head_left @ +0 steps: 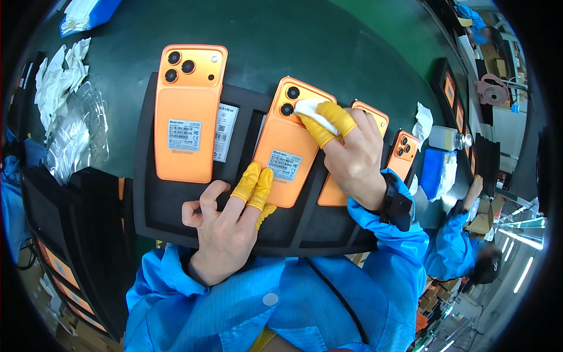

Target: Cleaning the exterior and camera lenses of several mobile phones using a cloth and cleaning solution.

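An orange phone (pixel 275 138) lies back side up over the black foam tray (pixel 170 226), its round lenses at the far end. My right hand (pixel 352 155), with yellow finger cots, pinches a folded white wiping cloth (pixel 309 109) and presses it beside the lenses. My left hand (pixel 229 226) holds the phone's lower left edge, two cot-covered fingers on it and the thumb by the bottom edge; its other fingers are curled. Left of it lies a second orange phone (pixel 185 105) with a label on its back. A third orange phone (pixel 333 192) is partly hidden under my right hand.
Another orange phone (pixel 403 151) lies farther right. Crumpled clear plastic (pixel 79 138) and white paper (pixel 58 82) lie at the left. A blue box (pixel 433 170) with white wipes and a pump bottle (pixel 443 138) stand at the right, near a co-worker in blue (pixel 454 249).
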Motion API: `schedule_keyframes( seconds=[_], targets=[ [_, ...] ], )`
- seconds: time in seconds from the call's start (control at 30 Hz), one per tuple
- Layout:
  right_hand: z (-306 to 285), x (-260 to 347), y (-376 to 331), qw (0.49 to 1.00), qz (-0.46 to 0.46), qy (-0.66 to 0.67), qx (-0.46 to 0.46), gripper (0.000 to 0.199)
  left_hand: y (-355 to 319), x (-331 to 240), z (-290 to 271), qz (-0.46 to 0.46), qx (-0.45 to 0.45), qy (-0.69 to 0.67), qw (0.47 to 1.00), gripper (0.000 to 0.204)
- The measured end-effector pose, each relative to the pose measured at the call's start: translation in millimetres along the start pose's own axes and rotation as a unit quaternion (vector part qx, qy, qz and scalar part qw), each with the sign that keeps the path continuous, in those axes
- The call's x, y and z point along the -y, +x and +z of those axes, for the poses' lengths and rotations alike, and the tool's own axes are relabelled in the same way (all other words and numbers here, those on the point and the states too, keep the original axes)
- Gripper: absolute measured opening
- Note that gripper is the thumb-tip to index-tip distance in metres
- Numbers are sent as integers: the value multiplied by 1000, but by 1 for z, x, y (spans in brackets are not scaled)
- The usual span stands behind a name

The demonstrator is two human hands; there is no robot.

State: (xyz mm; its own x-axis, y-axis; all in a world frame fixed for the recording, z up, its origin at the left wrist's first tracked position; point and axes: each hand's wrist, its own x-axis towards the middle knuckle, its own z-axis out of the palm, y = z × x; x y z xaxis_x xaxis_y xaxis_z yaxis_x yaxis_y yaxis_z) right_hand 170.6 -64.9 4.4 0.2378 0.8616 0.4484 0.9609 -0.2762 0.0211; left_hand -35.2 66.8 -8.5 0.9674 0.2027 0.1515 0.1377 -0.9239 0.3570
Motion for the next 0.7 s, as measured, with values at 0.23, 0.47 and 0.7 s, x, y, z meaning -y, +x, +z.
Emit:
schedule_keyframes(
  seconds=[0.23,0.47,0.7],
  targets=[
    [-5,-10,-2,998,0,-58,-17,37,1,0,3,3,-27,1,1000,27],
    [-9,-8,3,996,22,-84,5,31,0,0,0,6,-2,-5,1000,41],
    [-17,7,-20,993,47,-101,21,30,0,0,4,4,-13,-21,1000,27]
  ],
)
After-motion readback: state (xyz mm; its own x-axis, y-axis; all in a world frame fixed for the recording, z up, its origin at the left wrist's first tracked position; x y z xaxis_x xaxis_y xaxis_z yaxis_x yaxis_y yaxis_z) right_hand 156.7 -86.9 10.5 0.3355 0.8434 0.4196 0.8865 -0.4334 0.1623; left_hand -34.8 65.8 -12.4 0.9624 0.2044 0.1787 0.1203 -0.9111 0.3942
